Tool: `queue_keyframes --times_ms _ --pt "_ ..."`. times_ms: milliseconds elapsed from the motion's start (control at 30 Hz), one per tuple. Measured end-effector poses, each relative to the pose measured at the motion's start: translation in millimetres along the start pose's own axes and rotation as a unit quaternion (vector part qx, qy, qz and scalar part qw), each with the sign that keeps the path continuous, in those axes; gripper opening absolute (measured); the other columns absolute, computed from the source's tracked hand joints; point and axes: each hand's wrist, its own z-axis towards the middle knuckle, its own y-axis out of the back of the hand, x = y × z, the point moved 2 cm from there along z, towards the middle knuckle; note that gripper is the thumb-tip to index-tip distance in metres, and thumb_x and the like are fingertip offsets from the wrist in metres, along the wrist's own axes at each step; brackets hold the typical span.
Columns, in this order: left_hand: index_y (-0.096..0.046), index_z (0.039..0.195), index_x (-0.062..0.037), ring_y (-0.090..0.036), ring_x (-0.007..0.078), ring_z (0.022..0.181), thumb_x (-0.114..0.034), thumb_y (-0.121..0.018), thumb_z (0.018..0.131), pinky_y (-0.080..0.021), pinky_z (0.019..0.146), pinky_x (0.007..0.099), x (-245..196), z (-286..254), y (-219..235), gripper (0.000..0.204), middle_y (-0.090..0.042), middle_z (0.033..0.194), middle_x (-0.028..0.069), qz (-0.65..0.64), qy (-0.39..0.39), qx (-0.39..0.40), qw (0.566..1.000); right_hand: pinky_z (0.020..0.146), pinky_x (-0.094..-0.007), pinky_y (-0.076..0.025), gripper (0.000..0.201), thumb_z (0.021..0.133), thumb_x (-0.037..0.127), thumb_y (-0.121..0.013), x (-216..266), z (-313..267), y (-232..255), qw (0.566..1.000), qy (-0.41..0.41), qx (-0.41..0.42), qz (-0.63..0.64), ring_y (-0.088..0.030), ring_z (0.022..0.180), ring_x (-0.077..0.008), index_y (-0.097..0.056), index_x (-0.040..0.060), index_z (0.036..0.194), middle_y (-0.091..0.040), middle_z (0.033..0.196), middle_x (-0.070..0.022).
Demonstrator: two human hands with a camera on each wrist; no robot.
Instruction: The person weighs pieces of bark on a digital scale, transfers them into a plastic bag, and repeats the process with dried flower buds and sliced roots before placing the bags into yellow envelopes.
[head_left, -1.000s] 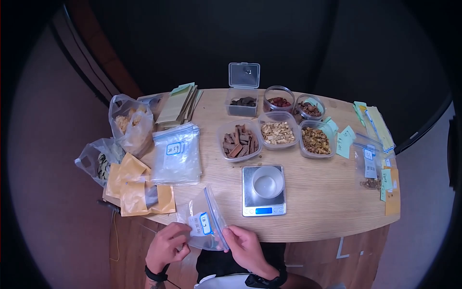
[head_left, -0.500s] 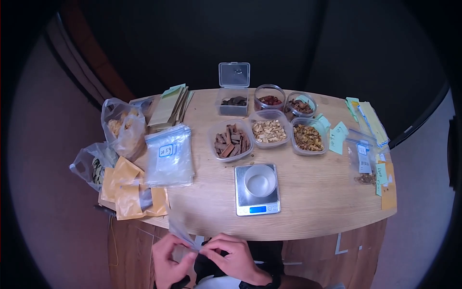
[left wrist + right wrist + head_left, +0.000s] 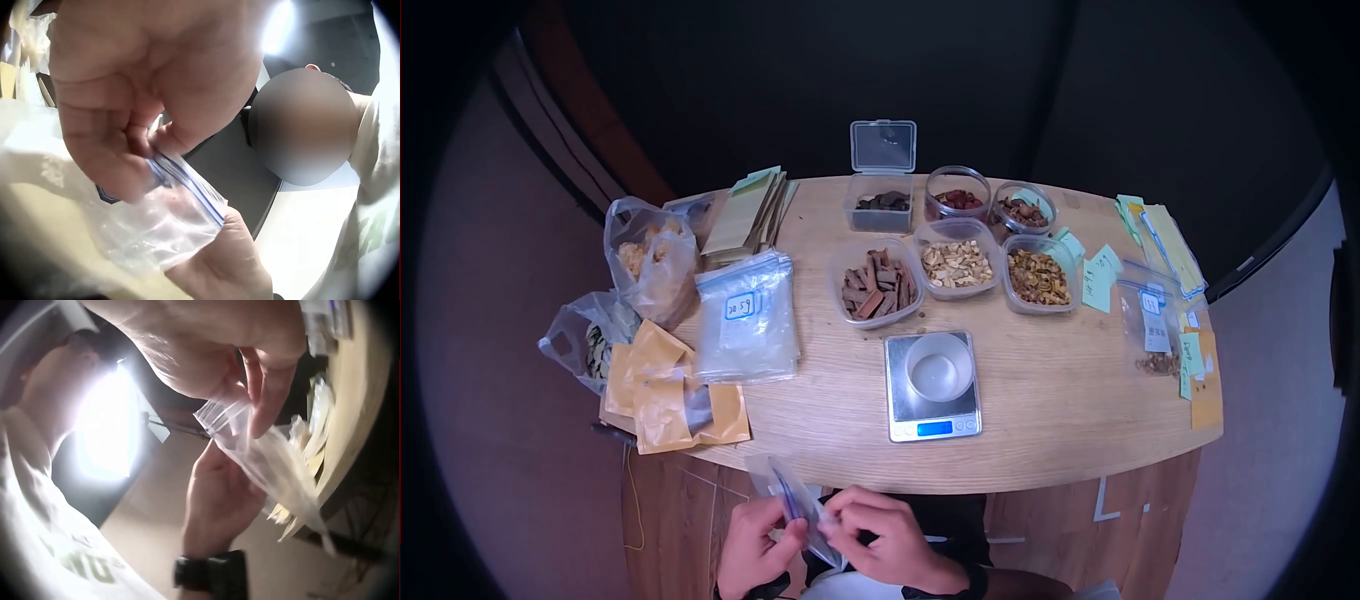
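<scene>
A clear zip bag (image 3: 772, 478) with a blue closure stripe is held upright between both hands, in front of the table's near edge. My left hand (image 3: 752, 550) pinches it at the zip end, as the left wrist view shows, where the bag (image 3: 156, 231) hangs below the fingers. On the other side my right hand (image 3: 888, 538) pinches the same zip edge; in the right wrist view the bag (image 3: 281, 465) slants down from its fingertips. Beyond the hands stands a digital scale (image 3: 905, 412) with a lit blue display, bearing a small clear cup (image 3: 940, 368).
Tubs of dried pieces, among them brown bark strips (image 3: 876, 286) and pale chips (image 3: 956, 264), stand behind the scale. At left lie a stack of zip bags (image 3: 750, 345), orange pouches (image 3: 665, 420) and plastic bags (image 3: 650, 260). A filled zip bag (image 3: 1152, 335) lies at right.
The bag, earlier lying flat toward the camera with its label showing, has been drawn down and left and turned edge-on. Both hands have come closer together at its zip.
</scene>
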Motion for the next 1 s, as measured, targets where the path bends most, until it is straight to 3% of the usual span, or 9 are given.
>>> queue_keyframes --times_ms 167,200,267,367,400,500,533,833,1000 --pt "-0.058 0.068 -0.0005 -0.060 0.0184 0.062 -0.017 -0.065 0.076 -0.045 0.057 0.0293 5.0 -9.3 8.6 0.020 -0.059 0.067 0.0092 0.125 -0.058 -0.115 0.984 0.066 -0.0283 -0.058 0.011 0.077 -0.014 -0.067 14.8 6.6 6.8 0.988 0.063 -0.032 -0.134 -0.069 0.083 -0.0176 -0.060 -0.0059 0.073 -0.057 0.118 -0.0190" --pt "-0.057 0.067 -0.0017 -0.061 0.0215 0.069 -0.018 -0.065 0.074 -0.046 0.062 0.0319 5.1 -12.3 6.7 0.020 -0.059 0.073 0.0111 0.127 -0.060 -0.144 0.980 0.072 -0.0344 -0.057 0.023 0.078 -0.010 -0.061 15.4 6.2 6.6 0.986 0.072 0.026 -0.151 -0.066 0.085 -0.0250 -0.064 0.0003 0.098 -0.047 0.131 -0.0173" --pt "-0.057 0.064 -0.0041 -0.062 0.0279 0.083 -0.020 -0.066 0.071 -0.048 0.071 0.0372 2.8 -16.8 -1.3 0.020 -0.060 0.087 0.0150 0.132 -0.065 -0.198 0.969 0.075 -0.0383 -0.057 0.030 0.078 -0.009 -0.060 23.3 6.6 3.5 0.971 0.086 0.047 -0.216 -0.067 0.089 -0.0295 -0.063 0.0014 0.106 -0.045 0.131 -0.0185" --pt "-0.057 0.062 -0.0069 -0.056 0.0381 0.103 -0.024 -0.069 0.071 -0.046 0.090 0.0504 -10.8 -14.3 -8.1 0.022 -0.057 0.112 0.0203 0.250 -0.318 -0.179 0.897 0.078 -0.0459 -0.055 0.040 0.079 -0.004 -0.060 21.7 9.6 -1.4 0.967 0.018 0.130 -0.218 -0.064 0.100 -0.0397 -0.058 0.0010 0.118 -0.042 0.131 -0.0229" --pt "-0.062 0.070 -0.0093 -0.047 0.0485 0.122 -0.031 -0.077 0.071 -0.033 0.104 0.0649 -8.1 -14.1 -8.2 0.027 -0.053 0.125 0.0218 0.242 -0.350 -0.111 0.898 0.078 -0.0463 -0.055 0.040 0.078 -0.004 -0.061 19.7 11.3 -2.2 0.965 -0.023 0.169 -0.201 -0.063 0.102 -0.0406 -0.057 0.0003 0.118 -0.043 0.130 -0.0239" --pt "-0.066 0.078 -0.0118 -0.039 0.0525 0.133 -0.046 -0.085 0.067 -0.025 0.109 0.0701 -7.1 -7.1 -12.4 0.041 -0.046 0.138 0.0235 0.243 -0.346 0.014 0.906 0.077 -0.0464 -0.055 0.039 0.078 0.000 -0.062 3.6 12.9 -5.5 0.973 -0.032 0.174 -0.146 -0.062 0.100 -0.0416 -0.055 -0.0017 0.117 -0.045 0.125 -0.0247" --pt "-0.065 0.101 -0.0165 -0.034 0.0542 0.137 -0.059 -0.088 0.059 -0.020 0.109 0.0733 0.4 -8.9 -12.0 0.064 -0.035 0.147 0.0269 0.280 -0.328 0.026 0.902 0.076 -0.0464 -0.055 0.039 0.079 0.001 -0.063 -0.8 13.1 -5.6 0.979 -0.016 0.157 -0.128 -0.062 0.098 -0.0416 -0.055 -0.0023 0.116 -0.046 0.124 -0.0246" --pt "-0.045 0.138 -0.0241 -0.041 0.0501 0.134 -0.059 -0.092 0.050 -0.027 0.111 0.0654 -4.9 -2.0 -15.9 0.106 -0.032 0.148 0.0334 0.268 -0.294 0.069 0.915 0.075 -0.0431 -0.053 0.025 0.082 0.014 -0.068 -2.1 15.1 9.1 0.968 0.012 0.159 -0.194 -0.062 0.092 -0.0344 -0.062 -0.0050 0.097 -0.053 0.104 -0.0173" --pt "-0.029 0.146 -0.0223 -0.046 0.0447 0.131 -0.036 -0.097 0.052 -0.031 0.111 0.0585 19.0 7.4 -16.0 0.117 -0.042 0.143 0.0307 0.038 -0.298 0.075 0.951 0.079 -0.0400 -0.052 0.025 0.087 0.022 -0.068 14.8 22.0 25.9 0.950 0.021 0.231 -0.207 -0.063 0.086 -0.0305 -0.067 -0.0037 0.088 -0.056 0.100 -0.0134"
